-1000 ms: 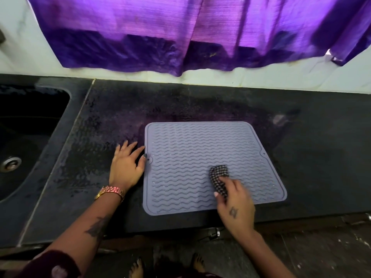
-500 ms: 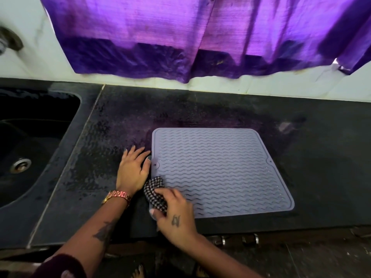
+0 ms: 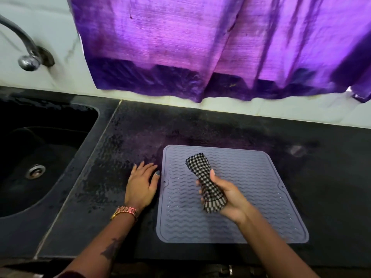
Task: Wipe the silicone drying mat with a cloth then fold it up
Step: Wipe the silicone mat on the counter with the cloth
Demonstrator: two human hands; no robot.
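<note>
Left hand (image 3: 141,188): painted nails, grey-blue on the thumb, others look similar but are hard to make out. Left wrist carries a chunky link watch band (image 3: 126,211), pink and gold tone, and the forearm has a dark tattoo (image 3: 111,250), shape unclear; a bit of dark maroon sleeve (image 3: 70,274) shows at the bottom edge. Right hand (image 3: 224,199) and forearm bare, motion-blurred.

- Left hand (image 3: 141,187) lies flat, palm down, fingers straight and slightly spread, a gold-and-pink bracelet (image 3: 125,210) at the wrist and a tattoo on the forearm.
- Right hand (image 3: 224,197) is raised, palm turned up, fingers curled around a checked cloth (image 3: 204,183).
</note>
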